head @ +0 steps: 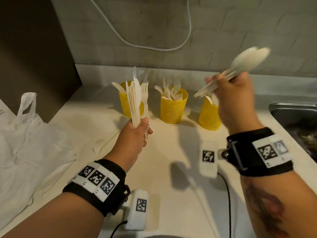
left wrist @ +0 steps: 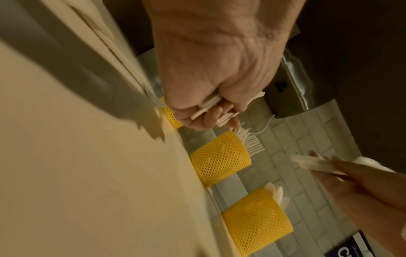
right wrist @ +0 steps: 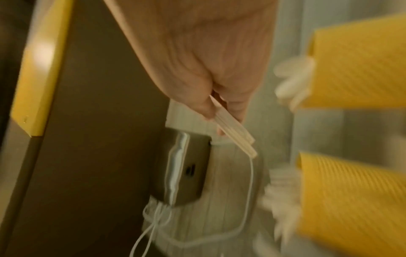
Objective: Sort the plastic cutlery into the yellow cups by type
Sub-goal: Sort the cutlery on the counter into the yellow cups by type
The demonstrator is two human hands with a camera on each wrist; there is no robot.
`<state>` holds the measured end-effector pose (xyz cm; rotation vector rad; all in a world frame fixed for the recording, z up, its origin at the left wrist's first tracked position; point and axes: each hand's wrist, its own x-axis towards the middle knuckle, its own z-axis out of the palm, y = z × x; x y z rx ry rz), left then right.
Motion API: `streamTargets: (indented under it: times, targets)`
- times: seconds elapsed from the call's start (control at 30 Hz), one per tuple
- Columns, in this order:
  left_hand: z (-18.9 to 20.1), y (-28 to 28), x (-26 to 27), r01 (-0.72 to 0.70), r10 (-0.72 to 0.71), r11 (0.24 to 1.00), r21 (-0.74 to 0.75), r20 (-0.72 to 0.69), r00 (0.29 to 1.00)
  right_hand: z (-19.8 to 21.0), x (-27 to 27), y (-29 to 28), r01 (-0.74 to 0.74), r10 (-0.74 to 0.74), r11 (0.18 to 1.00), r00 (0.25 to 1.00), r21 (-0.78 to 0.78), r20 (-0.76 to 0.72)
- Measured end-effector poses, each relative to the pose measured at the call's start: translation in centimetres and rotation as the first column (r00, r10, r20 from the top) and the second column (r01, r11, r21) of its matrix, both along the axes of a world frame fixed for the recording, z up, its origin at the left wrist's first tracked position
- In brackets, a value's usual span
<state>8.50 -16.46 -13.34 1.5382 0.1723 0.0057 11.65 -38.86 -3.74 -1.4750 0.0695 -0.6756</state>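
Observation:
Three yellow mesh cups stand in a row at the back of the counter: the left cup (head: 123, 102), the middle cup (head: 173, 109) full of forks, the right cup (head: 209, 115) with spoons. My left hand (head: 137, 134) grips an upright bundle of knives and forks (head: 137, 100) in front of the left cup. My right hand (head: 235, 93) holds a blurred bunch of spoons (head: 247, 60) slanting up to the right, above the right cup. In the right wrist view the spoon handles (right wrist: 232, 132) stick out past the fingers (right wrist: 232, 111).
A white plastic bag (head: 25, 140) lies on the counter at the left. A steel sink (head: 296, 115) sits at the right edge. A white cable (head: 154, 47) hangs on the tiled wall. A clear fork (head: 98, 144) lies beside the bag.

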Motion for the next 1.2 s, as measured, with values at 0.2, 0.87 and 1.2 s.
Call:
streamTargets:
  times: [0.2,0.87,1.2]
  targets:
    - [0.3,0.1,0.0,0.037,-0.043,0.996,-0.083,-0.063,0.997,-2.2,2.4,-5.6,0.335,-0.377,0.85,0.926,-0.406,-0.026]
    - [0.6,0.3,0.1,0.054,-0.084,0.966,-0.252,-0.109,0.99,-5.1,-0.2,-2.0,0.521,-0.384,0.662,0.853,-0.538,0.353]
    - [1.2,0.2,0.0,0.077,-0.084,0.967,-0.244,-0.019,0.996,-4.0,-2.0,11.0,-0.466,0.412,0.885,0.779,0.005,-0.472]
